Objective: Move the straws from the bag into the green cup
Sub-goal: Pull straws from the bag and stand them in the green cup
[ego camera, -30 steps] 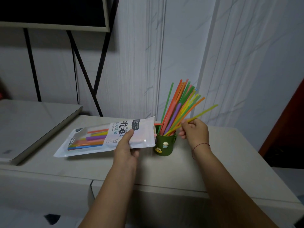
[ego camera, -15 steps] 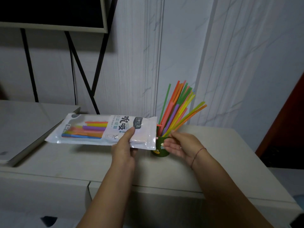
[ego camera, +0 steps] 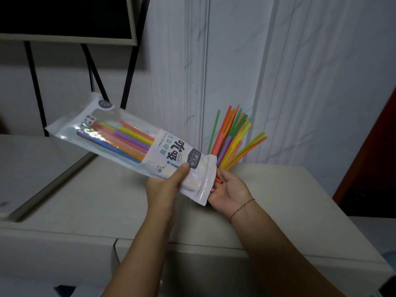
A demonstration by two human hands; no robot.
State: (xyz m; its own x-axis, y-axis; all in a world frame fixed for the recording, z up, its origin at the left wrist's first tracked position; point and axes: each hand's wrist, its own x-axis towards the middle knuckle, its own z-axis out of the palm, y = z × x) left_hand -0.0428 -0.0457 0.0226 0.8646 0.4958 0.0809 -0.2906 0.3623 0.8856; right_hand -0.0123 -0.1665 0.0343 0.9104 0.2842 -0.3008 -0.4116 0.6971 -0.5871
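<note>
Left hand [ego camera: 166,187]: nearest the camera, closed on the bag [ego camera: 132,144], thumb pressed on the printed front near the lower end, the other fingers hidden behind it.
Right hand [ego camera: 230,192]: just beside the bag's lower end, palm turned up and fingers loosely spread, reaching in under the bag's mouth; its fingertips are hidden, so I cannot tell whether it pinches anything. A thin red string circles the wrist.
Bag: held up off the counter [ego camera: 278,189], tilted, its mouth low at the right and its sealed end high at the left.
Straws in bag [ego camera: 126,137]: coloured straws lie along its clear upper part, above and left of the left hand's grip; a short red tip shows at the mouth, next to the right hand.
Straws in cup [ego camera: 232,138]: a fan of green, orange, yellow and purple straws stands behind the bag's mouth, leaning right.
Cup: hidden behind the bag and right hand.
Wall [ego camera: 300,71]: pale panels, farthest back.
</note>
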